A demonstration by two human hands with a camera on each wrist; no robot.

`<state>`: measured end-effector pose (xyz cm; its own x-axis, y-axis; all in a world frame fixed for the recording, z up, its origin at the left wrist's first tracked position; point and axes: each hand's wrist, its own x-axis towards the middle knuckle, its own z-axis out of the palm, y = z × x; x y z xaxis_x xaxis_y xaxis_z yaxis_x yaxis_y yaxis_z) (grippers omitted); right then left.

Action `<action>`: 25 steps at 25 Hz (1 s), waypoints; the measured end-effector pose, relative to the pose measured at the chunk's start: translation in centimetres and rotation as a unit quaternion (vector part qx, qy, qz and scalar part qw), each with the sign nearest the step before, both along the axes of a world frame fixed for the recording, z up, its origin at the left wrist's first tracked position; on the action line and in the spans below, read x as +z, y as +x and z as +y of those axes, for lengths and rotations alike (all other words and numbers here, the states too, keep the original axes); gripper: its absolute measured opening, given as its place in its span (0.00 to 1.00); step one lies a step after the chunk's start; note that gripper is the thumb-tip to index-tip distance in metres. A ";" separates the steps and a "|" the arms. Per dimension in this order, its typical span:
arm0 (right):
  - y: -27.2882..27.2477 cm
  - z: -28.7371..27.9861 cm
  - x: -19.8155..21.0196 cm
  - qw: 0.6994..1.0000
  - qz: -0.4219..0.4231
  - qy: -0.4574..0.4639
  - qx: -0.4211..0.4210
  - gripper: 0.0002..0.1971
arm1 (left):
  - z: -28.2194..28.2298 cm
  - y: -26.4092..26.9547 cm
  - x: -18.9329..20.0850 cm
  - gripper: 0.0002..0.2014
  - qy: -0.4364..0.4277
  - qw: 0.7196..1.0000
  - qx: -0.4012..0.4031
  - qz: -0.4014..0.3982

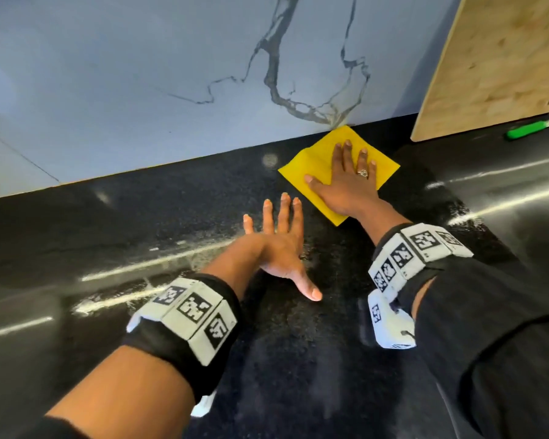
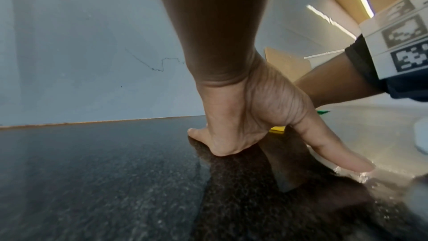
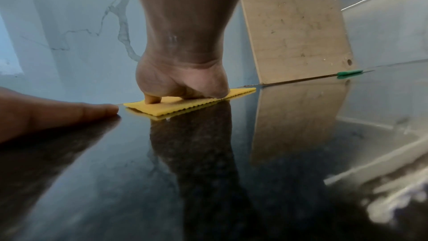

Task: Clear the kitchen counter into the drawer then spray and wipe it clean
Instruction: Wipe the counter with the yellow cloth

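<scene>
A folded yellow cloth [image 1: 314, 160] lies flat on the black speckled counter [image 1: 140, 217], close to the marble backsplash. My right hand [image 1: 351, 179] presses down on it with straight, spread fingers; in the right wrist view the palm sits on the cloth [image 3: 180, 107]. My left hand [image 1: 279, 245] rests flat on the bare counter just left of the cloth, fingers spread, holding nothing. The left wrist view shows that hand [image 2: 254, 116] planted on the counter [image 2: 92, 171] with a sliver of the cloth [image 2: 276, 129] behind it.
A wooden cutting board [image 1: 495, 61] leans against the backsplash at the right. A green-handled tool [image 1: 530, 128] lies on the counter beside its base. Wet streaks [image 1: 146, 264] glint on the counter left and right of my arms.
</scene>
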<state>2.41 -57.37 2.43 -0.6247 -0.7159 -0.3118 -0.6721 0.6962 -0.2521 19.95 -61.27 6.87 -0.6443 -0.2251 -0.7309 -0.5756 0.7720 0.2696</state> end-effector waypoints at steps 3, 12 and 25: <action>0.9 -0.5 0.2 0.999 0.013 -0.010 -0.045 0.46 | -0.1 1.6 -0.1 0.73 0.062 0.993 0.033 0.091; 20.7 -12.3 0.2 0.996 0.044 0.010 0.076 0.29 | -14.2 19.0 -1.8 0.52 -0.034 0.876 0.425 0.225; 12.9 -5.8 1.4 0.991 0.043 0.000 -0.128 0.29 | -16.3 18.4 -0.3 0.73 0.124 0.924 0.348 0.094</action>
